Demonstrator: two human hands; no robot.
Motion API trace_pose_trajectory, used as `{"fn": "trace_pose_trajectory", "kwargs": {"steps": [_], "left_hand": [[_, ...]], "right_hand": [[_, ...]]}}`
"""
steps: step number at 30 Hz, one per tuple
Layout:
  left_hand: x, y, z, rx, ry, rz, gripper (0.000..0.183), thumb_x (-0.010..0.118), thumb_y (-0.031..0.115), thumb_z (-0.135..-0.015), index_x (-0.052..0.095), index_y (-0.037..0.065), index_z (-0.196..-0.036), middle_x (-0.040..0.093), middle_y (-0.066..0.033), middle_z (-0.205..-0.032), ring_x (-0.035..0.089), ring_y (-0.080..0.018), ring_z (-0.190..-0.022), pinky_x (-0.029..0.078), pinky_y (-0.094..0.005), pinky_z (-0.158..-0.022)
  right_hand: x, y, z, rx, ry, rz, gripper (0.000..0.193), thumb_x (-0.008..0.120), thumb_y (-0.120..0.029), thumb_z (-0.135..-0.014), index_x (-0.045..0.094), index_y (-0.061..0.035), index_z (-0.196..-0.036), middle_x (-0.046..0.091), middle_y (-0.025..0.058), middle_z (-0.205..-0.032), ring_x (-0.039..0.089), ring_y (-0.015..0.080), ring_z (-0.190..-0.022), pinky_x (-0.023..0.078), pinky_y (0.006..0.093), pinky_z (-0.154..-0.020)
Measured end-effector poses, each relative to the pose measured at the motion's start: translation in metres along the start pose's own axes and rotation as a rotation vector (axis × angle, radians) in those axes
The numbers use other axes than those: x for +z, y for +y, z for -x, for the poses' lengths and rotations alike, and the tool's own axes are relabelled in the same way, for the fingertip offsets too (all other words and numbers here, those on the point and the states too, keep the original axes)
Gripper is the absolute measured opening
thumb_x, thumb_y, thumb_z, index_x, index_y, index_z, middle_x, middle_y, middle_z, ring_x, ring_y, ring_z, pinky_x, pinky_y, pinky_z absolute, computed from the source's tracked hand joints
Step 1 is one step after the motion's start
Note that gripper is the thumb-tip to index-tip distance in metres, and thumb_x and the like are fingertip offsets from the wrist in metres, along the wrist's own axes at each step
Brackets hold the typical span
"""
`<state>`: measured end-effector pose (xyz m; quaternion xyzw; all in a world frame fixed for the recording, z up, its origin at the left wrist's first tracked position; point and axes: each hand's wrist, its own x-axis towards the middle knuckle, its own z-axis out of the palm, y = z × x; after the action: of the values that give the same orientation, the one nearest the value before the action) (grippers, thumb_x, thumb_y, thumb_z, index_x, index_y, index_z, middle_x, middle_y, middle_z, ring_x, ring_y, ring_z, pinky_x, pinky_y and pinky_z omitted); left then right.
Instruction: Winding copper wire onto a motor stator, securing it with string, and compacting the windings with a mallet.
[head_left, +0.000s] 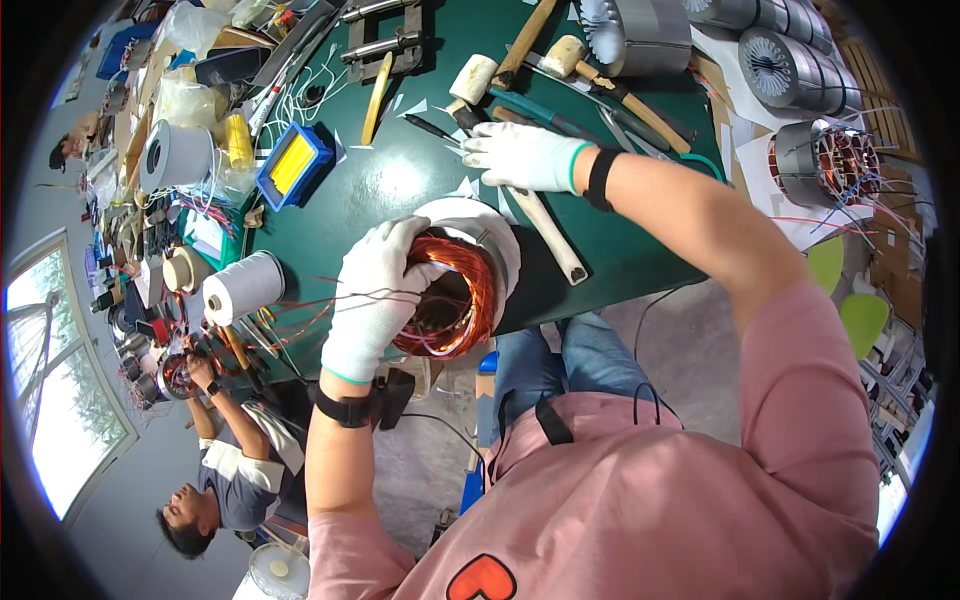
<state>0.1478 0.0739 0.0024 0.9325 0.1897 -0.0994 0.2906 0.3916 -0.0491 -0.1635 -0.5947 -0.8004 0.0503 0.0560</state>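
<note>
My left hand [375, 295], in a white knit glove, grips the rim of a motor stator [505, 240] at the near table edge. Its thumb side reaches into the bore, against the orange copper winding [465, 285]. Thin dark and red lead wires trail left across that glove. Farther right, my gloved right hand [525, 157] lies with fingers stretched out over a hammer, whose pale wooden handle [545, 235] slants out beneath the palm toward me. Part of the hammer is hidden under the hand. White-headed mallets [473, 78] lie just beyond.
On the green table [400, 180] stand a blue tray [293, 167] with yellow strips and a white thread spool [243, 287]. Steel stator cores [640, 38] and a wound stator [800, 165] are at the right. Another person [235, 460] works with a winding at the left.
</note>
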Motion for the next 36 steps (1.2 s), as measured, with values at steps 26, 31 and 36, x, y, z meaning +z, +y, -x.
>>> {"fn": "trace_pose_trajectory", "kwargs": {"steps": [26,31,36], "left_hand": [[0.058,0.002,0.082,0.323,0.201,-0.132,0.055,0.08,0.045,-0.074,0.071,0.006,-0.113,0.072,-0.0091,-0.104,0.068,-0.0272,-0.102,0.041,-0.0517,-0.107],[0.062,-0.005,0.088,0.317,0.213,-0.122,0.054,0.079,0.045,-0.077,0.072,0.006,-0.114,0.072,-0.0082,-0.104,0.069,-0.0258,-0.1,0.044,-0.0496,-0.104],[0.063,-0.005,0.078,0.341,0.216,-0.115,0.054,0.081,0.042,-0.075,0.072,0.006,-0.113,0.072,-0.0078,-0.105,0.069,-0.0259,-0.1,0.044,-0.0487,-0.105]], "right_hand": [[-0.123,-0.024,0.048,1.058,0.437,-1.38,0.07,0.067,-0.015,-0.096,0.035,-0.005,-0.158,0.062,-0.0025,-0.09,0.059,0.0076,-0.07,0.053,0.0272,-0.059],[-0.138,-0.004,-0.001,0.181,-0.255,-0.534,0.072,0.068,-0.015,-0.085,0.047,-0.0162,-0.154,0.067,0.0202,-0.119,0.068,0.0365,-0.097,0.057,0.0395,-0.085],[-0.114,0.014,-0.015,0.63,0.25,-0.794,0.066,0.062,-0.017,-0.091,0.045,-0.0139,-0.155,0.068,0.0185,-0.131,0.07,0.0276,-0.112,0.055,0.033,-0.099]]}}
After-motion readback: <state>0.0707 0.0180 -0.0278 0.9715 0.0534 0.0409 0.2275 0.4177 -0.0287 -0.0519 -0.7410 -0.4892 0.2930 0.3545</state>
